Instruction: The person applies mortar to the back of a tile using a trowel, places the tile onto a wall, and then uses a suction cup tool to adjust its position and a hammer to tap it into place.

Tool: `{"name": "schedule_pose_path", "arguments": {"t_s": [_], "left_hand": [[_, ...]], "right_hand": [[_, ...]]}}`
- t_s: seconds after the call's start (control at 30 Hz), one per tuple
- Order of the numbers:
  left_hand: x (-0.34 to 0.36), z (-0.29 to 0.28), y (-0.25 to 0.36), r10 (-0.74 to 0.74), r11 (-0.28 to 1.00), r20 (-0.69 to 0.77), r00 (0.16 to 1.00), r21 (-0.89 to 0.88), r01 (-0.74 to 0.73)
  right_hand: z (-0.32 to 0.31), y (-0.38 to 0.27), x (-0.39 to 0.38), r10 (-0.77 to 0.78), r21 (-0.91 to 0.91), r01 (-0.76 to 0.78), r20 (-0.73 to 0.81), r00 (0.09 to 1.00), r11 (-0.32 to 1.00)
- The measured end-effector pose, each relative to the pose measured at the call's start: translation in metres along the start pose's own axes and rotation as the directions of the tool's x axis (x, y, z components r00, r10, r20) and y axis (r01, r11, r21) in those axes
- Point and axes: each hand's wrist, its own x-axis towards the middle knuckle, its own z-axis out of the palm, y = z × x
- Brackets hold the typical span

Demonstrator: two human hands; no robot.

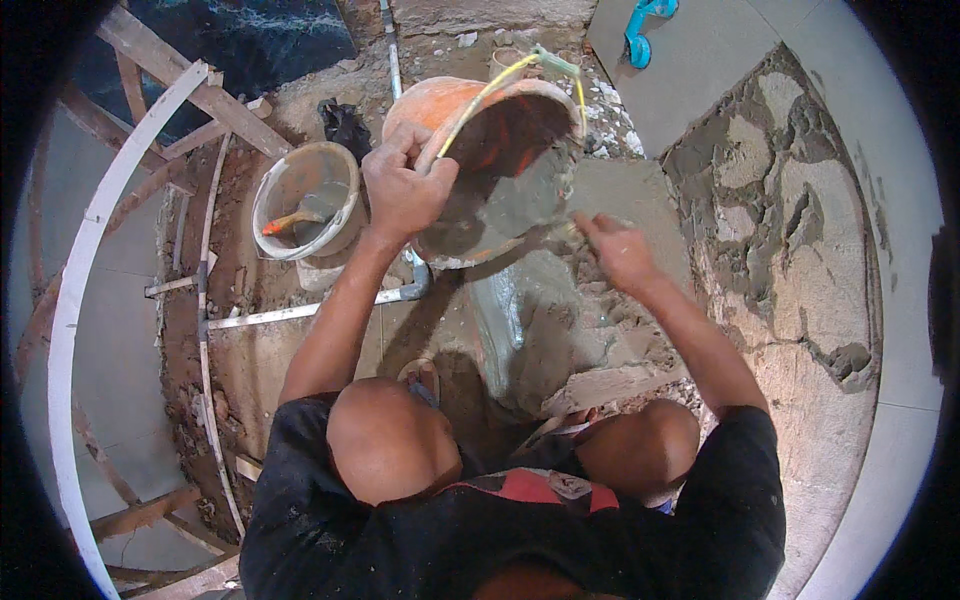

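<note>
1. Orange outside and smeared grey within, the bucket (437,100) is tilted in front of the person, its mouth turned toward them, above the near mortar (545,335).
2. The left hand (408,182) clamps the bucket's left rim, thumb and fingers closed over it, beside the yellow handle (487,93).
3. The right hand (622,255) is at the bucket's lower right rim, fingers bent toward a thin, dark strip; whether they pinch it, one cannot tell.
4. Wet mortar coats the bucket's inner wall.
5. To the left stands a pale pail (338,238), a tool with an orange grip (290,222) lying inside; a black bag (345,128) is just behind it.
6. A white pipe (300,315) runs along the ground nearer the person.
7. At right, rough mortar (765,200) borders grey tile (690,100), which bears a turquoise tool (640,35).
</note>
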Motion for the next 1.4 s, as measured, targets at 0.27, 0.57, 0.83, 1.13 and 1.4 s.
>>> {"name": "schedule_pose_path", "arguments": {"t_s": [0.27, 0.57, 0.83, 1.13, 1.4], "left_hand": [[-0.008, 0.008, -0.009, -0.007, 0.996, 0.109, 0.994, -0.093, 0.018], [-0.005, 0.008, -0.011, -0.073, 0.994, -0.046, 0.996, -0.079, 0.069], [-0.012, 0.006, -0.004, -0.051, 0.991, 0.051, 0.997, 0.123, 0.045], [-0.022, 0.023, 0.015, 0.006, 1.000, 0.238, 0.971, -0.026, 0.001], [-0.032, 0.011, 0.017, -0.108, 0.972, 0.230, 0.967, -0.178, 0.151]], "right_hand": [[0.076, -0.065, -0.004, 0.031, 0.516, -0.006, -0.039, 0.999, 0.856], [0.038, -0.076, -0.009, 0.153, 0.856, -0.047, -0.037, 0.988, 0.515], [-0.007, -0.032, 0.023, 0.276, 0.162, -0.259, -0.093, 0.957, 0.952], [0.049, -0.012, 0.036, -0.095, 0.166, 0.084, 0.060, 0.994, 0.983], [0.061, -0.055, 0.021, -0.038, 0.578, 0.062, -0.054, 0.998, 0.814]]}}
